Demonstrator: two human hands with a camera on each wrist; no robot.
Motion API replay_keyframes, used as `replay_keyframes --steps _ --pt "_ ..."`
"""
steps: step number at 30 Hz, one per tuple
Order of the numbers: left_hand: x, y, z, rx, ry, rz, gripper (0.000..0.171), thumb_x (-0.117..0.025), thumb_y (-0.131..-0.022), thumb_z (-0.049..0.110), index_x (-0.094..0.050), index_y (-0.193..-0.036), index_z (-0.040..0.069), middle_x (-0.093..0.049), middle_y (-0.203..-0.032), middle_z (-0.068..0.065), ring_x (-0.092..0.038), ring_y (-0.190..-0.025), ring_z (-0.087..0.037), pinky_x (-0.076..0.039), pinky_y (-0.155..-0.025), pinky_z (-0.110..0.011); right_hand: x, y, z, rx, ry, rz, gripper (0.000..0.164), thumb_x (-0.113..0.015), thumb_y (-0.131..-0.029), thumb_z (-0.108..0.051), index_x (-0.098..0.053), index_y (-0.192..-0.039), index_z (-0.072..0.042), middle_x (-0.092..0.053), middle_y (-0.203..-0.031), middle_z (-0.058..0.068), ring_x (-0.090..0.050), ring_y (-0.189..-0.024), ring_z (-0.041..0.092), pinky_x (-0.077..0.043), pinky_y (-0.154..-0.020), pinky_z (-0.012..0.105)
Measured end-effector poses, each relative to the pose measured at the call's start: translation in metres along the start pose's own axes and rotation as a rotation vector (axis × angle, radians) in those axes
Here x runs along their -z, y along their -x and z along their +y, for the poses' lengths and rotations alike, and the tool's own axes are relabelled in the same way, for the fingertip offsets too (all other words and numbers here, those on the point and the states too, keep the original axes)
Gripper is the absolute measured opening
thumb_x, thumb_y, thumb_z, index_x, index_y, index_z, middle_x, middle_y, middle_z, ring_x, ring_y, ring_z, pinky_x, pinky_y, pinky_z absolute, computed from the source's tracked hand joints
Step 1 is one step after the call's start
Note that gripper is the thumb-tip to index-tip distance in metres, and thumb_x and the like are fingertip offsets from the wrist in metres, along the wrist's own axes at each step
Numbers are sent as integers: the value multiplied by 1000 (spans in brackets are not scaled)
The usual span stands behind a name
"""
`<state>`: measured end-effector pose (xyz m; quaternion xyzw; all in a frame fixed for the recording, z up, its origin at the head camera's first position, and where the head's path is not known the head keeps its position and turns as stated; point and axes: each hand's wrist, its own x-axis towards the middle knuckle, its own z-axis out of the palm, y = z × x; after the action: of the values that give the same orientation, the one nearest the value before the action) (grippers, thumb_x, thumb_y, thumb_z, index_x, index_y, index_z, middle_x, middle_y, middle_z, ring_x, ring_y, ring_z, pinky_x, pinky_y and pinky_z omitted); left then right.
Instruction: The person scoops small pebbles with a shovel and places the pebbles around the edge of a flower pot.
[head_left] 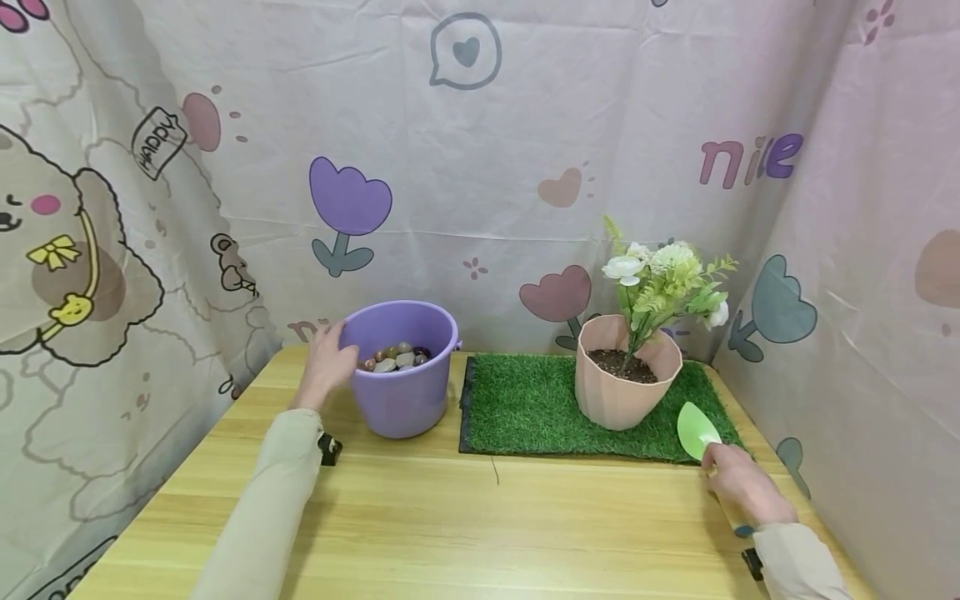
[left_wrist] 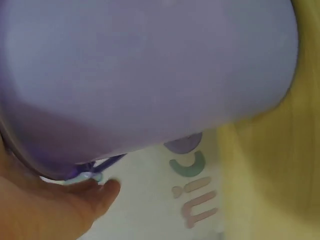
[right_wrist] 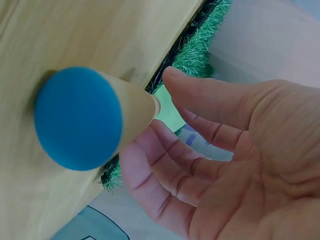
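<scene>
At the left stands a purple bucket holding smooth, mixed-colour stones. My left hand grips its left rim; in the left wrist view the bucket wall fills most of the picture, with part of that hand at the rim. On the right lies a small garden trowel with a light green blade on the grass mat and a wooden handle with a blue end over the table. My right hand is beside the handle, fingertips right at it, thumb spread apart from the fingers.
A pink pot of soil with white flowers and green leaves stands on the green grass mat. Wooden tabletop extends in front. Printed curtains rise behind and at both sides.
</scene>
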<state>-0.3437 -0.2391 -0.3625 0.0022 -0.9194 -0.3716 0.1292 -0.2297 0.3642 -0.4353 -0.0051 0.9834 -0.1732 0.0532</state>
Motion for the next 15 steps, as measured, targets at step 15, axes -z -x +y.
replay_keyframes --steps 15 --pt "7 3 -15 91 303 -175 77 -36 -97 14 14 -156 10 7 -164 -18 -1 -150 -43 -4 -121 -62 2 4 0 -49 3 -42 41 -64 -88 -13 -48 -123 3 -56 -119 28 -54 -109 46 -49 -83 61"
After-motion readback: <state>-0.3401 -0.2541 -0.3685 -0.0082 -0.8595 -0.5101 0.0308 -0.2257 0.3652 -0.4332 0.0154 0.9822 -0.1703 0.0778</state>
